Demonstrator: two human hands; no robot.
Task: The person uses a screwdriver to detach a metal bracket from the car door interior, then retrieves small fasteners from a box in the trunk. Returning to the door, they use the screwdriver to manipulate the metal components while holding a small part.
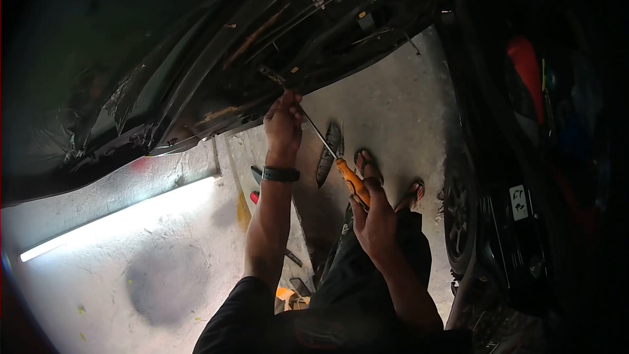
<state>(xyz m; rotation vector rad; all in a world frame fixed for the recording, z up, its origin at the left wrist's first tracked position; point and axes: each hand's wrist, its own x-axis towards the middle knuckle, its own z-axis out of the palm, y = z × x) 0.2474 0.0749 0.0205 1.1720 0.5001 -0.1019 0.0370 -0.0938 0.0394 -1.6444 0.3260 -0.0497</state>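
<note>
An orange-handled screwdriver [354, 184] slants up and to the left, its long metal shaft running toward the dark car door panel [314, 46]. My right hand [375, 219] is closed around the lower end of the handle. My left hand [284, 120], with a dark band on the wrist, is raised to the panel's lower edge, fingers pinched near the far end of the shaft. The screwdriver's tip is hidden at those fingers. A small metal piece [270, 73] sits on the panel just above my left fingertips.
A lit tube light [118, 218] lies along the pale wall at the left. My sandalled feet [368, 164] stand on the concrete floor [386, 92]. At the right are a wheel [460, 219] and a dark panel with a white label [518, 202].
</note>
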